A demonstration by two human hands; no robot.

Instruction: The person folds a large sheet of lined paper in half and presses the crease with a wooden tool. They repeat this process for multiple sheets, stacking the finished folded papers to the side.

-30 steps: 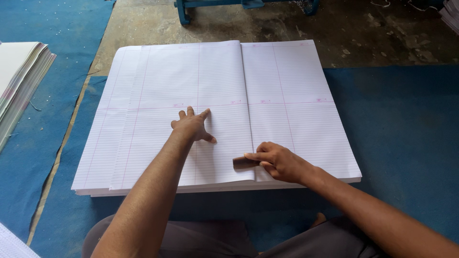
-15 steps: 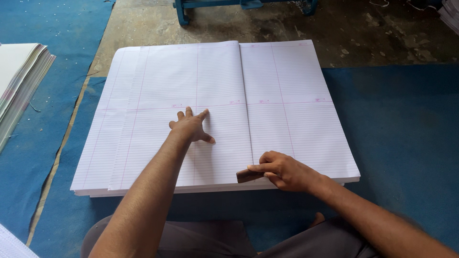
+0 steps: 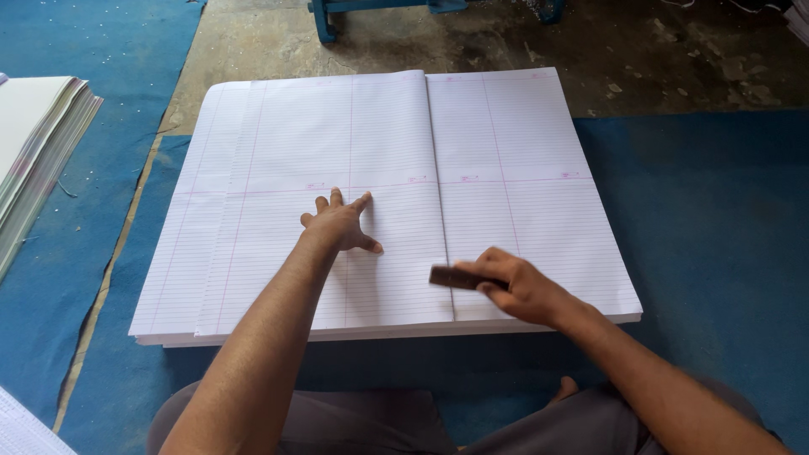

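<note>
My right hand (image 3: pixel 518 289) is closed around a small dark block (image 3: pixel 451 277), its end touching the fold line of the ruled paper stack (image 3: pixel 522 168) near the lower middle of the frame. My left hand (image 3: pixel 339 224) lies flat, fingers spread, holding nothing, pressing the folded sheet left of centre. The stack rests on a blue mat (image 3: pixel 708 211), with another paper pile (image 3: pixel 34 143) at the left edge.

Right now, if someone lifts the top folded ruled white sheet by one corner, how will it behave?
The top folded ruled white sheet would probably flop: large and thin. Likely light alone, though the stack looks heavy. The left hand pressing flat suggests it slides easily.
</note>
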